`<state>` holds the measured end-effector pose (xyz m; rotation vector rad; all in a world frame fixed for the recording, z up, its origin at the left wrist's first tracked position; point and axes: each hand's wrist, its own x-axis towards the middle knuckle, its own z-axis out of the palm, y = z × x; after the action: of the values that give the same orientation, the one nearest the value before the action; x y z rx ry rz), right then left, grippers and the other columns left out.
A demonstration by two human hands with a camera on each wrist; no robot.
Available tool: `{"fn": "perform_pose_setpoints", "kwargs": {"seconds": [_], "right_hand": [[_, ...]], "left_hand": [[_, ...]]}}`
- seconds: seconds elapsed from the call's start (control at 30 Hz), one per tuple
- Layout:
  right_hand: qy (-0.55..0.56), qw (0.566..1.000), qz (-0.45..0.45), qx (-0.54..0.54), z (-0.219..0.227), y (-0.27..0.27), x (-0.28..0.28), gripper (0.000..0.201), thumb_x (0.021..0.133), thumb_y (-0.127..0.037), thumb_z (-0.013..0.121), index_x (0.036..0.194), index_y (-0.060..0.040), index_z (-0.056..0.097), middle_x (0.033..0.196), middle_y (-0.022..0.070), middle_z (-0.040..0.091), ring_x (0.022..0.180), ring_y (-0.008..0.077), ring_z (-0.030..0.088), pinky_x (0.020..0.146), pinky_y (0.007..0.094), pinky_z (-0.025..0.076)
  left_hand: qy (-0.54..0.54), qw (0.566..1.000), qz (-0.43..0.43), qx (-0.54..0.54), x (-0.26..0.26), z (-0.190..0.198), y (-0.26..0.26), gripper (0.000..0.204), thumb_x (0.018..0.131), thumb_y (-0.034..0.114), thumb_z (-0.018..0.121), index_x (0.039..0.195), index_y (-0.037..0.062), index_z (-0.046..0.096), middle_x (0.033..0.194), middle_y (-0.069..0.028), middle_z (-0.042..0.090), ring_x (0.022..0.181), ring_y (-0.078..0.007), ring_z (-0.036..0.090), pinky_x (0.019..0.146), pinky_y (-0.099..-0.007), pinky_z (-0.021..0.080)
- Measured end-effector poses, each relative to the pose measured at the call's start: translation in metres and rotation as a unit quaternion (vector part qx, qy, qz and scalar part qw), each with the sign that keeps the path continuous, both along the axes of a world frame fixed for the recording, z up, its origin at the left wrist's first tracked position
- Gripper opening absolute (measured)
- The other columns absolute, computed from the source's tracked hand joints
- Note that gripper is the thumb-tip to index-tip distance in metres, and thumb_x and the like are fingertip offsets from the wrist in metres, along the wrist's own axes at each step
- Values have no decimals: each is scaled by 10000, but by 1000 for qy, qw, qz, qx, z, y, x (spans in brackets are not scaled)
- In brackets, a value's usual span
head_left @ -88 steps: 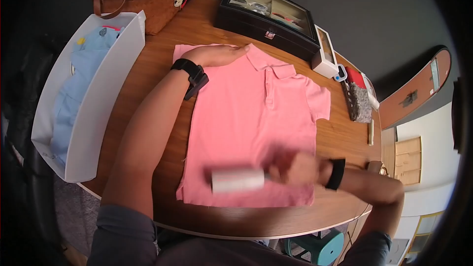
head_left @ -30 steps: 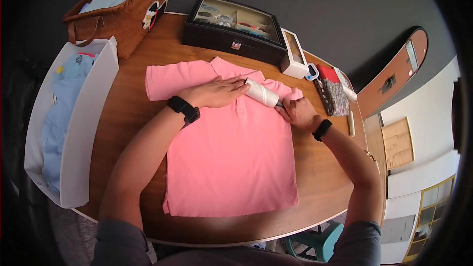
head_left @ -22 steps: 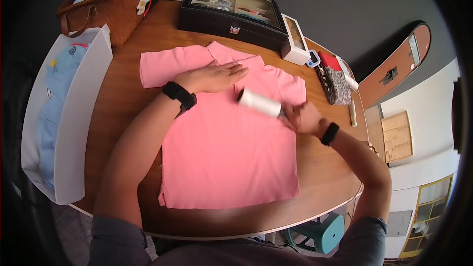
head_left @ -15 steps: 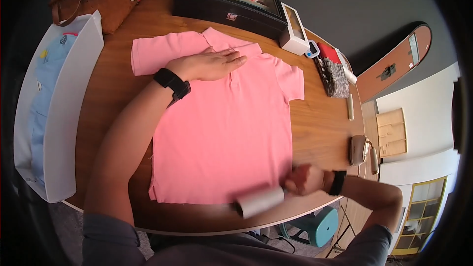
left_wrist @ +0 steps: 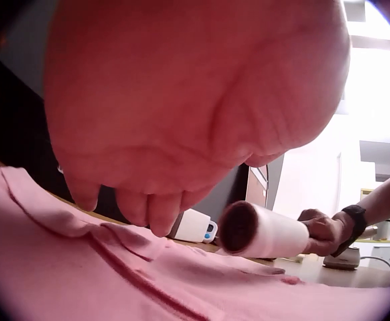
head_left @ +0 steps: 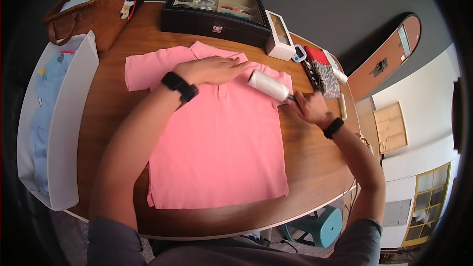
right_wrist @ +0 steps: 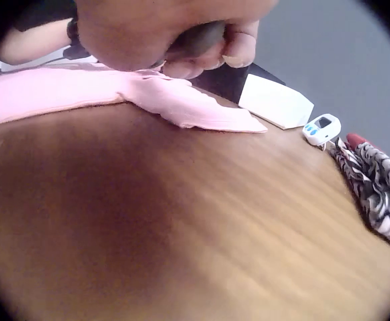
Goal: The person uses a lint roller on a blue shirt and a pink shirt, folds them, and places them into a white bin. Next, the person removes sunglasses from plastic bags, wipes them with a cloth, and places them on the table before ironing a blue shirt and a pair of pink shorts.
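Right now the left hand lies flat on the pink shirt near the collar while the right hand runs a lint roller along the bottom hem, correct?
Not quite. The lint roller is up at the shoulder, beside the collar, not the hem; the head view shows it. The left hand does lie flat on the pink shirt, and the right hand holds the roller.

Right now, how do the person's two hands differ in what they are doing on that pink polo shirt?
The left hand lies flat with straight fingers, pressing the pink polo shirt near its collar; the right hand is curled round the dark handle of the white lint roller. The left hand holds nothing, while the right hand carries a tool. The left hand rests on cloth; the right hand sits past the shirt's edge, over the wooden table. Both wear a black wristband.
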<state>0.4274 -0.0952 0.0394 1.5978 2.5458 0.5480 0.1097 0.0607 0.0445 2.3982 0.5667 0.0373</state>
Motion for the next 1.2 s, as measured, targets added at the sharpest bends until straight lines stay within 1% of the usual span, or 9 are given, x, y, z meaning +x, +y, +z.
{"fn": "perform_pose_setpoints", "kwargs": {"seconds": [0.07,0.17,0.3,0.4,0.73,0.87,0.93,1.07,1.2], "right_hand": [[4,1000,22,13,-5,23,-5,407,960,-401,555,766,-47,507,525,126,562,462,316,585,442,409,448],[5,1000,5,-1,-28,38,-1,417,966,-410,535,760,-48,500,528,131,572,469,328,586,457,414,453],[20,1000,13,-19,-26,28,0,416,970,-413,526,760,-55,499,521,125,570,457,331,577,441,419,446],[-32,996,70,-51,-23,0,-7,390,966,-425,530,787,-78,527,485,100,534,402,290,549,403,404,432],[72,937,239,-243,-20,-179,-52,246,825,-301,611,690,-133,494,561,16,467,487,181,536,436,333,441],[35,931,293,-214,-10,-180,-51,280,843,-302,605,668,-127,474,565,30,465,482,205,515,439,321,419],[162,948,150,-229,-3,-149,-34,344,883,-350,612,683,-100,484,561,68,480,472,255,513,437,346,411],[70,995,-60,-39,-1,-97,-10,382,919,-376,618,730,-59,516,535,121,536,467,315,557,445,416,425],[26,994,-62,-80,-12,-76,3,334,942,-352,591,787,-57,555,558,123,578,483,321,585,447,419,444]], "left_hand": [[-8,996,-55,74,26,-22,21,569,1056,418,146,1534,135,267,1599,-113,222,1484,-254,185,1213,-346,172],[58,994,64,-62,48,-25,25,624,1024,529,93,1544,220,246,1611,-85,197,1487,-255,175,1216,-375,146],[53,998,26,-8,44,-26,16,644,1012,560,92,1551,234,223,1614,-66,199,1493,-236,159,1217,-385,128],[56,998,23,12,49,-33,22,666,996,594,83,1556,254,202,1617,-53,193,1497,-215,146,1219,-395,103],[61,997,38,18,47,-28,11,620,1012,554,88,1552,278,212,1624,-55,165,1503,-196,110,1218,-429,74],[99,988,-16,117,49,-39,16,577,1034,496,93,1556,273,198,1630,-51,141,1504,-200,110,1214,-450,73],[96,991,-5,88,48,-35,13,573,1036,491,93,1557,275,190,1631,-48,138,1506,-199,105,1214,-451,71],[78,996,21,38,48,-32,14,575,1035,498,90,1560,280,178,1632,-41,139,1509,-187,80,1214,-448,62],[85,996,29,16,49,-30,13,580,1034,505,84,1560,279,180,1632,-34,137,1510,-181,68,1214,-442,60]]}}
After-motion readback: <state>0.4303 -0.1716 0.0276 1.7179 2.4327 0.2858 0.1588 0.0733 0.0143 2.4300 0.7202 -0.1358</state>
